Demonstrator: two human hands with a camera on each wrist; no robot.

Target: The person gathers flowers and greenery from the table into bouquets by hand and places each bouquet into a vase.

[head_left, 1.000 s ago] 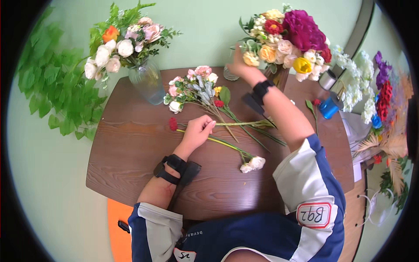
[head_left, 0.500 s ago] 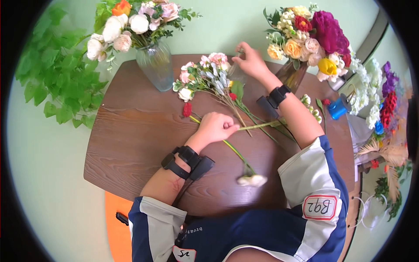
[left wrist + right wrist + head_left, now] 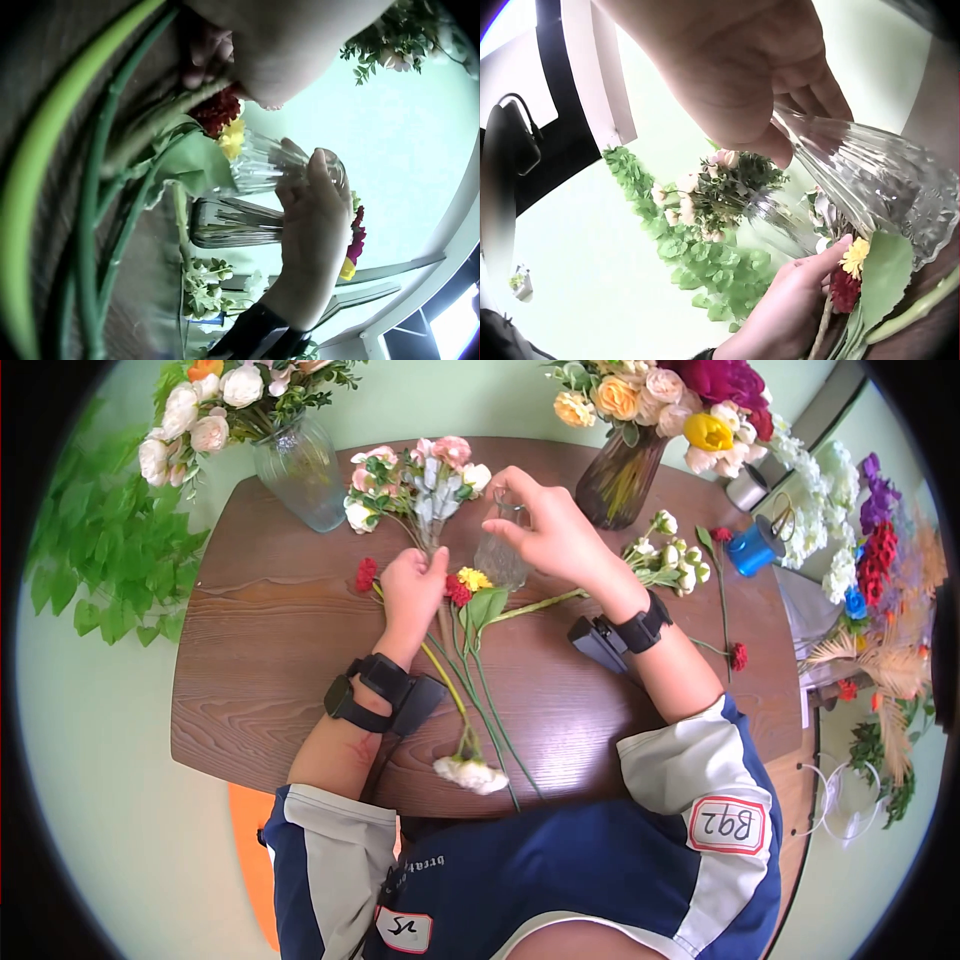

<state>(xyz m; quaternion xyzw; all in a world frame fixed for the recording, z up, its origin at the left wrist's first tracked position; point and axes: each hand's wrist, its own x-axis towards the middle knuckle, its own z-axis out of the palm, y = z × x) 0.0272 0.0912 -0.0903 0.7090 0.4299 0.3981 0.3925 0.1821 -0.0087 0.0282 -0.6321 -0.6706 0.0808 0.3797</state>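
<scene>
My left hand (image 3: 412, 600) grips the brownish stems of a pink and white flower bunch (image 3: 430, 475), whose heads point to the table's back. Just right of it, my right hand (image 3: 555, 532) holds a small clear glass vase (image 3: 503, 563) by its neck, fingers and thumb around it in the left wrist view. Close to the vase's base lie a red carnation (image 3: 458, 591), a yellow flower (image 3: 474, 578) and a broad green leaf (image 3: 486, 606). Another red carnation (image 3: 367, 573) is beside my left hand. A white flower (image 3: 470, 775) lies near the front edge.
A glass vase of white flowers (image 3: 300, 475) stands back left, a dark vase of mixed flowers (image 3: 615, 480) back right. White blossoms (image 3: 672, 560), a blue spool (image 3: 752, 548) and a red flower on a long stem (image 3: 738, 656) lie right. Leafy vines (image 3: 100, 550) hang left.
My right hand has brought the small glass vase from the back toward the front. My left hand has let go of the light green stem and taken the pink bunch's stems.
</scene>
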